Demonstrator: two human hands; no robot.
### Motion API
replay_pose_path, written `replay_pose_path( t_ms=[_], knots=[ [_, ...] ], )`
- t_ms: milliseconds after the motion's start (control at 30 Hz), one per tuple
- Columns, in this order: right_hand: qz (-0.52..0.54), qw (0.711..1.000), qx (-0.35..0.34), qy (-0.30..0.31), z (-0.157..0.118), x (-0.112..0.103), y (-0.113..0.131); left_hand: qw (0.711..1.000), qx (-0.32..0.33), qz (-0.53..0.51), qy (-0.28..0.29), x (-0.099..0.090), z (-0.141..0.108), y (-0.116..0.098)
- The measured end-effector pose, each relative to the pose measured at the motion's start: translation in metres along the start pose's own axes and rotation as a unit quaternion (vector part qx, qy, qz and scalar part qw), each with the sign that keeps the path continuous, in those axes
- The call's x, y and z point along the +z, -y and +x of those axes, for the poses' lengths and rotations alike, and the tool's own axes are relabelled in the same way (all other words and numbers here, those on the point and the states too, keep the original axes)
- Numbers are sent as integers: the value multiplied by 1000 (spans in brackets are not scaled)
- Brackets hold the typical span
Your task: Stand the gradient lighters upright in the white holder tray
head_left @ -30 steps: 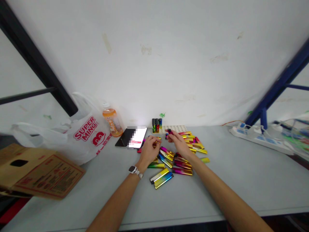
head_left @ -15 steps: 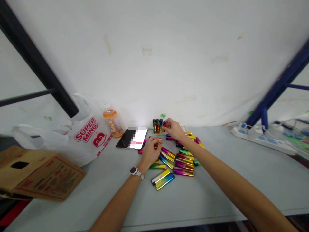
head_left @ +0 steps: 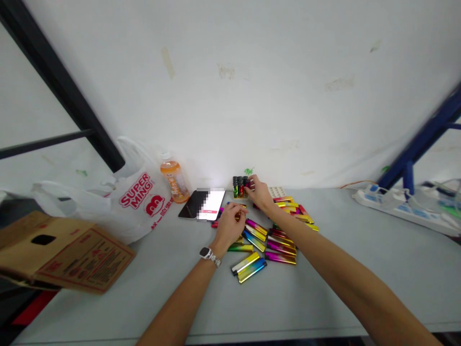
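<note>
My right hand pinches a dark purple-red lighter at the right side of a group of upright lighters by the wall. Its fingertips partly cover that lighter. A pale holder with rows of holes shows just behind this hand. My left hand, with a watch on the wrist, is closed low over the loose lighters left of centre. What its curled fingers hold, if anything, is hidden. Shiny multicoloured lighters lie flat around and between both hands.
A tablet lies left of the lighters, beside an orange drink bottle. Farther left are a white plastic bag and an open cardboard box. A white power strip with cables lies at the right.
The view has shifted slightly, moving the scene rightward. My right hand has brought the purple-red lighter closer against the upright group. My left hand stays over the loose lighters.
</note>
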State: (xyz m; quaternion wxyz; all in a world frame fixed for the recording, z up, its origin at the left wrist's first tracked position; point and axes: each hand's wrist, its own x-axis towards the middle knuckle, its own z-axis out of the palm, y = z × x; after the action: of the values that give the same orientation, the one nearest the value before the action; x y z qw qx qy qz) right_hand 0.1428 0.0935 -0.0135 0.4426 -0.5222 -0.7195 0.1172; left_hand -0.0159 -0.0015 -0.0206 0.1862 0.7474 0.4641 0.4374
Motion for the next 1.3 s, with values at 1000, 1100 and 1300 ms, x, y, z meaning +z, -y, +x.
replay_pose_path(
  t_ms=[1000, 1100, 1300],
  knots=[
    [78, 995, -53, 23, 23, -18, -14, 1000, -1, 20, 4, -2, -1, -2],
    [59, 994, -72, 58, 26, -28, -18, 1000, 1, 21, 4, -1, -1, -1],
    [15, 989, -90, 118, 38, -42, -17, 1000, 3, 24, 7, -1, -1, -2]
  ],
)
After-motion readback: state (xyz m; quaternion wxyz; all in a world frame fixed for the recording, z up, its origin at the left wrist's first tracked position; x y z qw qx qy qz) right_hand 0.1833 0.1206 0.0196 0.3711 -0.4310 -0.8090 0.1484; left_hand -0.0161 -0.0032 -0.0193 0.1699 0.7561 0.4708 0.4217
